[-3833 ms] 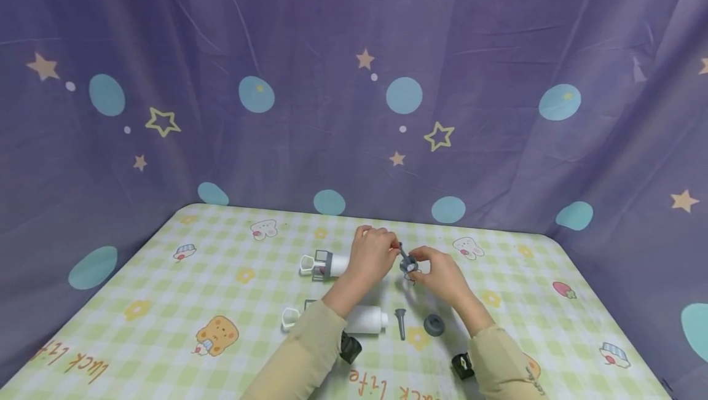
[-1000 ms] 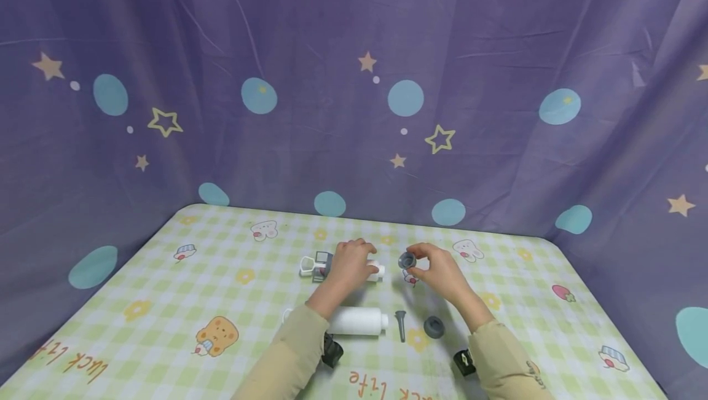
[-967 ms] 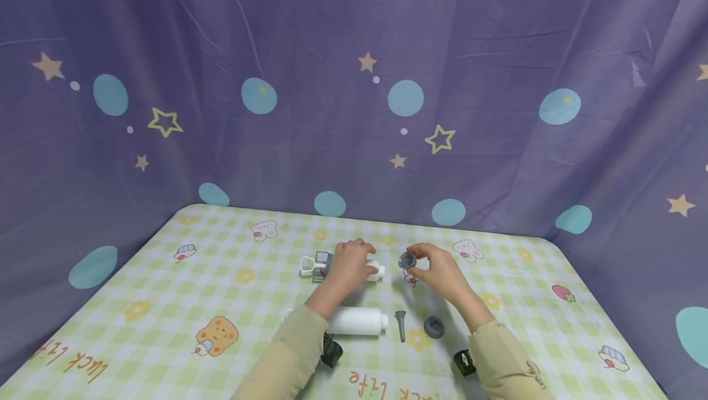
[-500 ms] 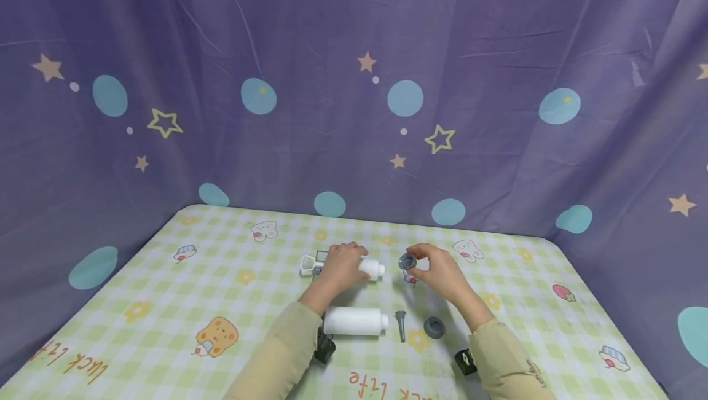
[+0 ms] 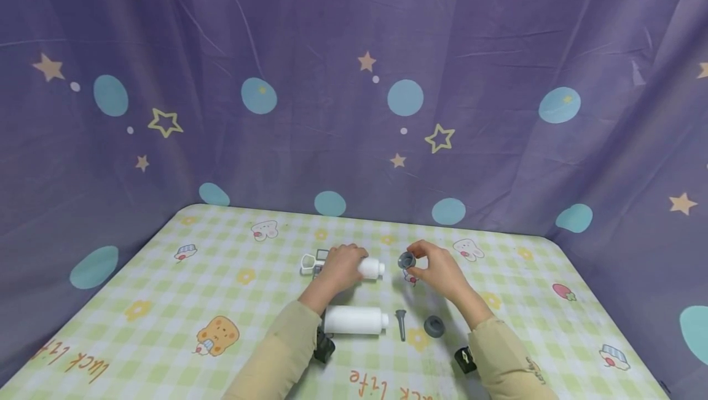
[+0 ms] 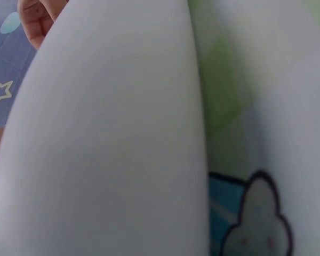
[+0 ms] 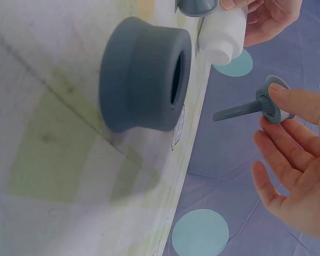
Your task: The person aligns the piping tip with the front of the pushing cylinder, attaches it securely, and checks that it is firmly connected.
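My left hand (image 5: pixel 344 266) grips a white bottle (image 5: pixel 372 268) lying on its side, its neck pointing right. In the head view that hand covers the grey collar end of the bottle; a white looped handle (image 5: pixel 307 263) sticks out beyond it. My right hand (image 5: pixel 439 270) pinches a grey ring-shaped cap (image 5: pixel 407 260) between thumb and fingers, just off the bottle's mouth. From the cap extends a grey tapered stem (image 7: pixel 237 111), seen in the right wrist view. Closer to me lie a second white bottle (image 5: pixel 354 321), a loose tapered stem (image 5: pixel 401 325) and another grey ring cap (image 5: pixel 434 327).
A checked, cartoon-printed cloth (image 5: pixel 232 292) covers the table. Behind its far edge hangs a purple curtain (image 5: pixel 310 142) with stars and ovals. Black wrist cameras sit on both forearms. The near bottle's white side (image 6: pixel 106 128) fills much of the left wrist view.
My left hand left the stem, which now sits in the right hand's ring cap, and went to the far bottle, then slid left along it. The right hand has barely moved.
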Action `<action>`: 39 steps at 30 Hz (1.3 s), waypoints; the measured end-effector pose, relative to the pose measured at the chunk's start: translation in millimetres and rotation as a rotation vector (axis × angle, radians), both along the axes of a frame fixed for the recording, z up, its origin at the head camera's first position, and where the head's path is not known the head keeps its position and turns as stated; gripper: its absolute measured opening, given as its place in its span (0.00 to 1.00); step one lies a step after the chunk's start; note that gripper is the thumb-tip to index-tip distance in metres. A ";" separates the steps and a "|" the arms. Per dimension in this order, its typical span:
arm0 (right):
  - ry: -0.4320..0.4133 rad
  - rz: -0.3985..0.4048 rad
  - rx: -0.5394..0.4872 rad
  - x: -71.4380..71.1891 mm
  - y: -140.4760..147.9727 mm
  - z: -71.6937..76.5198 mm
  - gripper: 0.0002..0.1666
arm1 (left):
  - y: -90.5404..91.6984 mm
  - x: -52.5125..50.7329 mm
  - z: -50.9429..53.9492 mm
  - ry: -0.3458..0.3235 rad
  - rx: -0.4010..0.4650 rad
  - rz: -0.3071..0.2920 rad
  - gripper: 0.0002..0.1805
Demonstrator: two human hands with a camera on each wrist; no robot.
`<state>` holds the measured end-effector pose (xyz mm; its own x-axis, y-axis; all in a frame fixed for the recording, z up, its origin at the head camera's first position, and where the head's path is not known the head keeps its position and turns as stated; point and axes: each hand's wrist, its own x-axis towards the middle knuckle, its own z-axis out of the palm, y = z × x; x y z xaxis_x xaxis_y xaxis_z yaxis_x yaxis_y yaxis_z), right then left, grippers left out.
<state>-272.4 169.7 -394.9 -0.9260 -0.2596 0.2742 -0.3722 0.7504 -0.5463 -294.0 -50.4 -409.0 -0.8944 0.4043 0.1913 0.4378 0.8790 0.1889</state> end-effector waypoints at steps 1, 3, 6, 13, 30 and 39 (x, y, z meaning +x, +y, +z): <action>0.000 -0.001 0.000 0.0 -0.1 0.4 0.22 | -0.3 0.3 0.2 0.005 0.001 -0.001 0.25; -0.004 -0.003 -0.004 0.1 -0.3 1.5 0.22 | -1.1 1.2 1.4 0.024 0.001 -0.003 0.24; 0.000 0.003 -0.005 0.6 -0.2 3.4 0.23 | -2.2 3.0 4.3 0.055 -0.012 -0.007 0.23; 0.032 0.023 -0.002 1.4 -0.6 7.6 0.23 | -1.8 6.4 10.3 0.105 -0.044 -0.020 0.23; 0.076 0.040 -0.001 1.4 -5.2 11.1 0.23 | -0.3 18.0 29.4 0.188 0.041 -0.056 0.25; 0.117 0.068 -0.017 -0.4 -7.0 10.5 0.23 | 3.8 24.0 39.2 0.292 0.013 -0.079 0.25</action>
<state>-272.8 162.7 -384.4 -0.8677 -0.3151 0.3843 -0.4838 0.7124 -0.5084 -270.0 -46.6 -369.8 -0.7663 0.4665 0.4418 0.5426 0.8381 0.0561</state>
